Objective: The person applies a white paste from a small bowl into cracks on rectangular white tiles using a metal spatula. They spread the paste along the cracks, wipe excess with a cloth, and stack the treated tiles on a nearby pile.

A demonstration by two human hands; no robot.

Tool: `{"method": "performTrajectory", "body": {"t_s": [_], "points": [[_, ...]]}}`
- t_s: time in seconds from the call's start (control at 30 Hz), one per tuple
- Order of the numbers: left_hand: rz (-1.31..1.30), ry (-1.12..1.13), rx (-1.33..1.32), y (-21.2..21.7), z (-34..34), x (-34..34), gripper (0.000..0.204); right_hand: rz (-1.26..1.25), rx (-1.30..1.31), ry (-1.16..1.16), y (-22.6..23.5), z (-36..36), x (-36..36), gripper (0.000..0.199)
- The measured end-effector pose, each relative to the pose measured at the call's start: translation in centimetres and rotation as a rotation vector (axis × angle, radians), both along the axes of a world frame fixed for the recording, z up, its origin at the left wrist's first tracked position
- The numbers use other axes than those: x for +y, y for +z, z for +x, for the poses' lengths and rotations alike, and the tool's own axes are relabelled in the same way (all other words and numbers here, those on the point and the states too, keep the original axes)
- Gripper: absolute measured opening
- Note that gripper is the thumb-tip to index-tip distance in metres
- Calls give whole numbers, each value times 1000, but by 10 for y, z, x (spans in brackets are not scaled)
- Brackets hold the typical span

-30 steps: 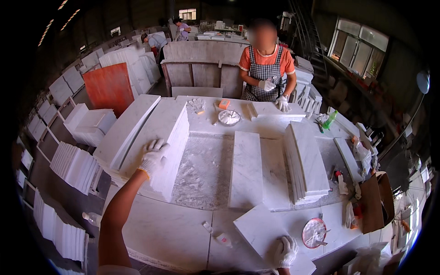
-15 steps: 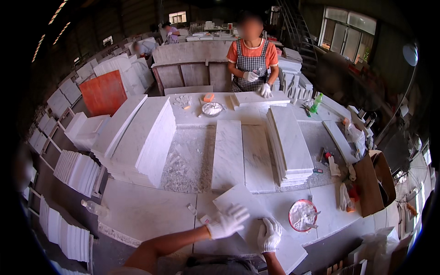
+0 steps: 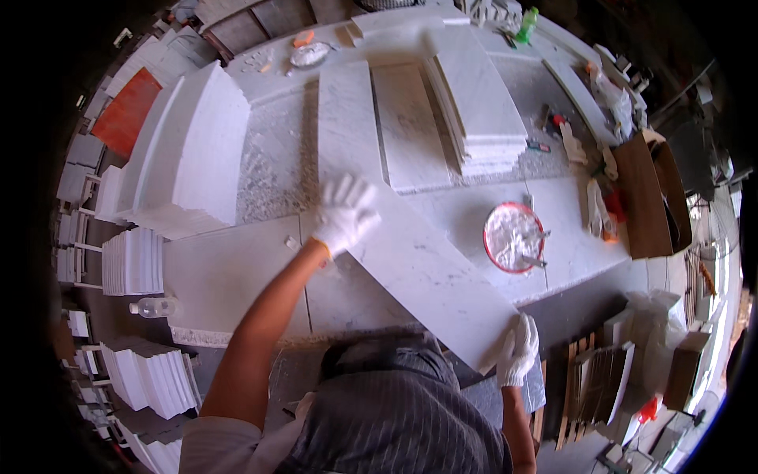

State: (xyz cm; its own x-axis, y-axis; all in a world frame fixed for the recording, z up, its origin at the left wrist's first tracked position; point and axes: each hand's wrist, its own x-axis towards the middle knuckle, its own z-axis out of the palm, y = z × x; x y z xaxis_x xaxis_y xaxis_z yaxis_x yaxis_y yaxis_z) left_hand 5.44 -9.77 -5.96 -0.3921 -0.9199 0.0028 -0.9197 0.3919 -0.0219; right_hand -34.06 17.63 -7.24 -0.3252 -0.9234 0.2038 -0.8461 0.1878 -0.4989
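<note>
Between my two hands lies one pale slab [image 3: 442, 276], long axis diagonal, upper left to lower right. Its upper end is just to the right of my left hand [image 3: 346, 212]; its lower end meets my right hand [image 3: 518, 353], the nearer of the two. Left: fingers spread apart, blurred; contact with the slab's edge uncertain. Right: fingers together at the end edge, underside hidden, so I cannot tell whether it clamps. That end overhangs the surface [image 3: 229, 272].

Surroundings. Ahead of the left hand: a second slab [image 3: 345, 118], laid lengthwise away from me; whether the first overlaps it, I can't tell. Ahead of the right hand: a red-rimmed bowl [image 3: 487, 239] of white paste [image 3: 513, 235], apart from the slab's right long edge, the likeliest obstruction on that side. Farther right and ahead: a cardboard box [image 3: 643, 197]. Well left of the left hand: a clear bottle [image 3: 156, 307].
</note>
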Motion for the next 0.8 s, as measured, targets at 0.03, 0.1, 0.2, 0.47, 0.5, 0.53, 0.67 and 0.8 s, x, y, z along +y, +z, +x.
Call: {"method": "performTrajectory", "body": {"t_s": [0.03, 0.1, 0.2, 0.47, 0.5, 0.53, 0.67, 0.8], "points": [[35, 82, -12, -2, 12, -13, 70, 8, -88, -36, -1, 2, -3, 40], [85, 155, -45, -13, 9, -11, 77, 28, -128, -75, -8, 7, -6, 42], [148, 62, -162, -5, -43, -12, 86, -63, -164, -230, -38, 14, -6, 38], [111, -735, -338, -10, -217, 126, 78, -57, -854, -323, -28, -12, -5, 36], [3, -857, -451, -5, -232, 144, 78, -112, -1060, -359, -31, -24, -2, 39], [212, -939, -293, -1, -243, 158, 77, -177, -1268, -386, -36, -36, 3, 41], [826, -1091, 1039, -80, -265, 234, 78, -194, -1385, -541, -40, -42, 10, 48], [369, -1145, 16, -1, -226, 196, 75, -179, -1269, -563, -63, -32, 27, 45]]}}
